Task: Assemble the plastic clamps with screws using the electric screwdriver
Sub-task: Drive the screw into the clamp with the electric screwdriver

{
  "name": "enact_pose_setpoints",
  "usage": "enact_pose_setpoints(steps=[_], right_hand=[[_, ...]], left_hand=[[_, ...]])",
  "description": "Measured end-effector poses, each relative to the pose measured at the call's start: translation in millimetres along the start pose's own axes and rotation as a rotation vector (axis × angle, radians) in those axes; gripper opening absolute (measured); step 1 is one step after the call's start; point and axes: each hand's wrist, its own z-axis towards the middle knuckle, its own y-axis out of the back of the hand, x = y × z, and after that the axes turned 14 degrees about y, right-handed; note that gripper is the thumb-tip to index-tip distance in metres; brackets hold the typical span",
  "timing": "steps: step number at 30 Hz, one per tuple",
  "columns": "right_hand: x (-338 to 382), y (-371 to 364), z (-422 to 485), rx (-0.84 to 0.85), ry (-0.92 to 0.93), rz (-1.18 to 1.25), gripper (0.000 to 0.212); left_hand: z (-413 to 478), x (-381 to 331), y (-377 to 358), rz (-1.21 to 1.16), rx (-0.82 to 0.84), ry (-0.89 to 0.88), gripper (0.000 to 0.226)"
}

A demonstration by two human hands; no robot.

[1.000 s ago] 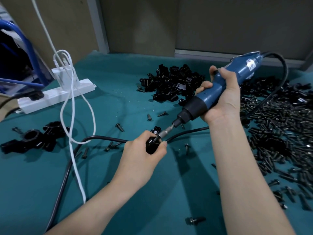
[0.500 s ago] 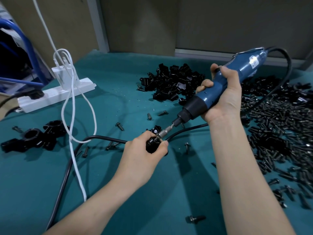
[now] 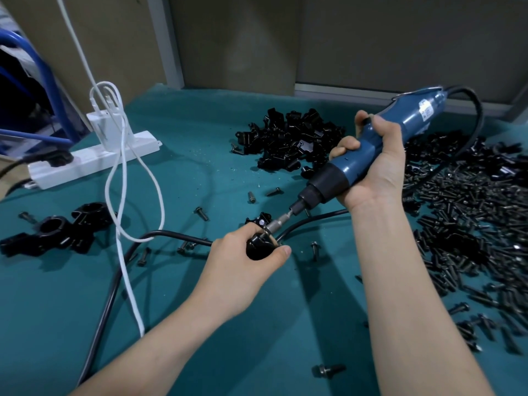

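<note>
Since a second ago the rear end of the electric screwdriver (image 3: 411,117) is sitting slightly higher and farther right, while both hands are staying almost where they were. The right grip (image 3: 374,167) is wrapping closed around the blue body of the tool, with the thumb lying along its upper side, and is holding it slanted down to the left. The metal bit (image 3: 278,224) is meeting the top of a black plastic clamp (image 3: 258,247); the screw under the tip is too small to make out. The left grip (image 3: 243,270) is closing around that clamp, thumb on its near side, and is holding it just above the teal worktop (image 3: 57,310) near the middle of the view. The tool's black cord (image 3: 171,234) is running across the worktop just behind the left grip. A pile of loose clamp parts (image 3: 288,138) is lying beyond the hands, and a broad heap of black screws (image 3: 463,224) is spreading along the right side. Finished clamps (image 3: 57,232) are resting at the left, near a white power strip (image 3: 94,161) with a white cable (image 3: 125,178) looping down from it. A stray screw (image 3: 328,370) is lying between the forearms.
</note>
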Motion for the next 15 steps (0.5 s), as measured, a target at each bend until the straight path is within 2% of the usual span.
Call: enact_pose_setpoints(steps=[9, 15], right_hand=[[-0.1, -2.0, -3.1, 0.165, 0.046, 0.078, 0.006], [1.3, -0.4, -2.2, 0.174, 0.046, 0.058, 0.004]], left_hand=[[-0.1, -1.6, 3.2, -0.162, 0.267, 0.105, 0.020], [-1.5, -1.6, 3.0, -0.172, 0.310, 0.105, 0.020]])
